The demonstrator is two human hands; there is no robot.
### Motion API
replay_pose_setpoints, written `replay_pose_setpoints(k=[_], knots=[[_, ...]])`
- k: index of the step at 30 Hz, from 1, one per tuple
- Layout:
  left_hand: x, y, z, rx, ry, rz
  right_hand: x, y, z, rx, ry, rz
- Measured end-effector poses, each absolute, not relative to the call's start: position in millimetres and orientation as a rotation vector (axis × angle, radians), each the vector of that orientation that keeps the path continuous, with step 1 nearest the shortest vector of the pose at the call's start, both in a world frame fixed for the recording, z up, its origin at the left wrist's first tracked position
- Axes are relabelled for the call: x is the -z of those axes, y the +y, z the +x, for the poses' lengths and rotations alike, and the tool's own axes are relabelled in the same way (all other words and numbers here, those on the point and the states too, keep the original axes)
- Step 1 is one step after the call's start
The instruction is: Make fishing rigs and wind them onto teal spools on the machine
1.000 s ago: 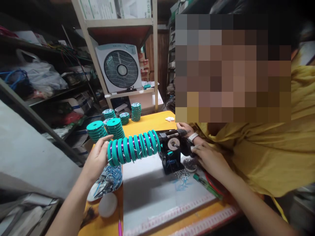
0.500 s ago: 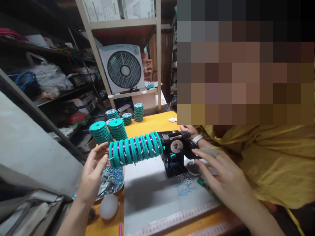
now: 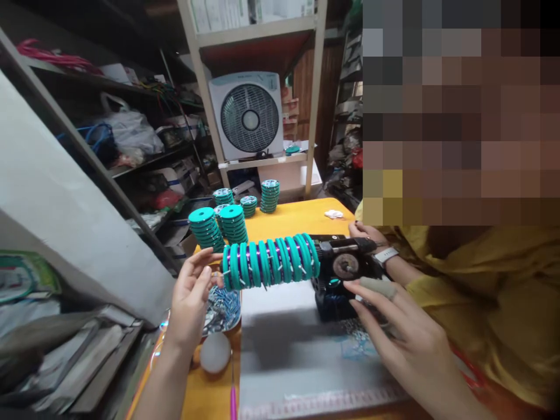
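Note:
A row of teal spools (image 3: 271, 262) wound with dark purple thread sits sideways on the shaft of a small black winding machine (image 3: 336, 291). Small white tabs or ends stick out between the spools. My left hand (image 3: 195, 291) is at the row's left end, fingertips at the last spool, thumb and fingers apart; whether they touch it is hard to see. My right hand (image 3: 402, 332) hovers in front of the machine, fingers stretched out and holding nothing visible. A grey-green cover (image 3: 378, 287) wraps one of its fingers.
Stacks of teal spools (image 3: 231, 224) stand on the yellow table (image 3: 297, 213) behind. A tray of small blue and silver pieces (image 3: 223, 309), a white ball (image 3: 215, 353) and a pink-handled tool (image 3: 233, 399) lie left. A co-worker's wrist with a watch (image 3: 385, 255) is behind the machine.
The view has turned left, so everything sits further right in the picture. My right hand now covers the dish of dark bits beside the machine. My left hand stays at the spool row's end.

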State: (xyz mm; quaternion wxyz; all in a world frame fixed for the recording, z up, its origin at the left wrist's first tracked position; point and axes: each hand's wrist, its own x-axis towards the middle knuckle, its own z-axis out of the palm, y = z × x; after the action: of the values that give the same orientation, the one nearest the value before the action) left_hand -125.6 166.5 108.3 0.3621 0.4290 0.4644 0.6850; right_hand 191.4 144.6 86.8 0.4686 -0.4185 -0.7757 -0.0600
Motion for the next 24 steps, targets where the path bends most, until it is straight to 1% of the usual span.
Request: replay_pose_setpoints(k=[8,24], knots=[[-107,161,-122,-1.820,1.200,1.060,-82,140,192,0.145,-1.896,-1.026],[-103,160,-118,-1.722,1.220,1.014,-82,137,185,0.113,-1.922,-1.015]])
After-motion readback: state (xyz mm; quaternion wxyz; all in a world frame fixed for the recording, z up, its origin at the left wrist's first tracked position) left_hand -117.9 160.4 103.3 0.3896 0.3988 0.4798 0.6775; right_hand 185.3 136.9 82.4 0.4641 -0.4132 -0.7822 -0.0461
